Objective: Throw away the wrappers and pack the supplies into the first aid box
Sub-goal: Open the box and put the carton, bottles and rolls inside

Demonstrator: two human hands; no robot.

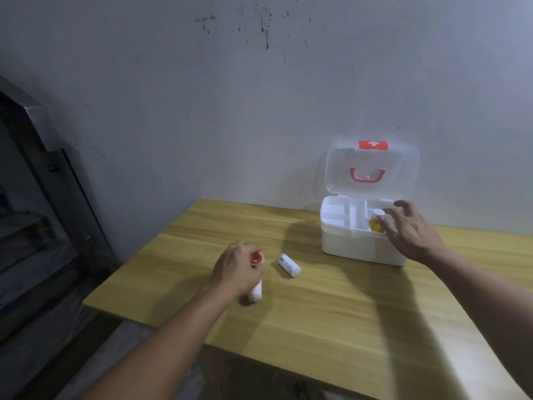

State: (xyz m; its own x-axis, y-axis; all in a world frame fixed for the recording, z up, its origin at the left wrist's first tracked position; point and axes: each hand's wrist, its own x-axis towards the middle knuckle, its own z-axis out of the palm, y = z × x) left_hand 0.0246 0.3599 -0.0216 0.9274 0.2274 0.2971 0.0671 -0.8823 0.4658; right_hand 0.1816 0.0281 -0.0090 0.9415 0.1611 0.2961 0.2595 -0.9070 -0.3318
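Observation:
A white first aid box (346,243) stands open at the table's far right, its clear lid with a red handle tilted back against the wall. My right hand (409,229) hovers over the box's right tray compartment, fingers spread around an amber bottle with a white cap (376,219) that sits in that compartment. Whether the fingers still touch it is unclear. My left hand (236,269) is closed on a small item with a red cap (256,258). A white gauze roll (256,293) lies under that hand. Another wrapped white roll (289,265) lies just to the right.
The wooden table (331,313) has its left edge near my left hand and its front edge close to me. A grey wall rises behind the box. Dark metal stairs (43,197) stand at the left.

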